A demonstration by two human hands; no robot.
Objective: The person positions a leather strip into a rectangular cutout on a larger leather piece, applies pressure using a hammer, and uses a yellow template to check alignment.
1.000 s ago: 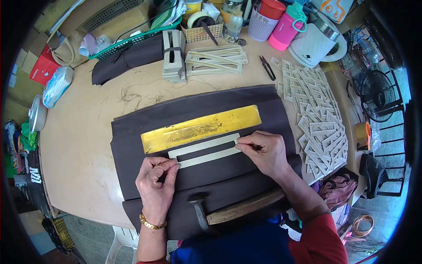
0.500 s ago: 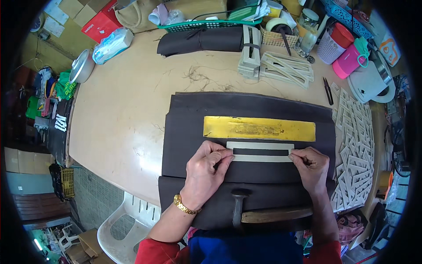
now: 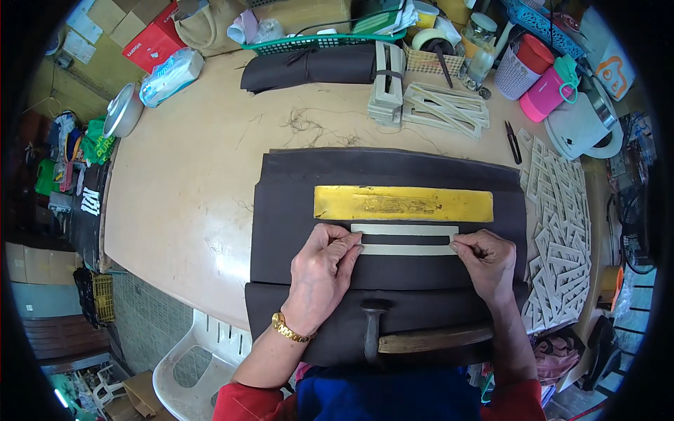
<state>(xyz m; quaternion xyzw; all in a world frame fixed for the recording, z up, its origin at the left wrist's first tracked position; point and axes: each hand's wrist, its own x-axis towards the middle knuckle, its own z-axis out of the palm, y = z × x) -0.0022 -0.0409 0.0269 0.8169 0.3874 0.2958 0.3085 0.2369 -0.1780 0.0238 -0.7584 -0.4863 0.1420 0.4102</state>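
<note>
Head view: same two-ended pinch as a second ago, new camera angle.
Pinched at one end by the left hand (image 3: 321, 265): pale frame (image 3: 407, 250), over dark fabric (image 3: 288, 210) toward the near edge of the desk (image 3: 182, 189), just short of a yellow plate (image 3: 404, 203); pinched by the right hand (image 3: 490, 265) too. Then loose frames (image 3: 559, 254) along the desk's right edge. Probably the same stage of handling, nothing released.

A workshop, judging by the hammer (image 3: 434, 340), snips (image 3: 516, 149) and heaped pale frames (image 3: 559, 247).
</note>
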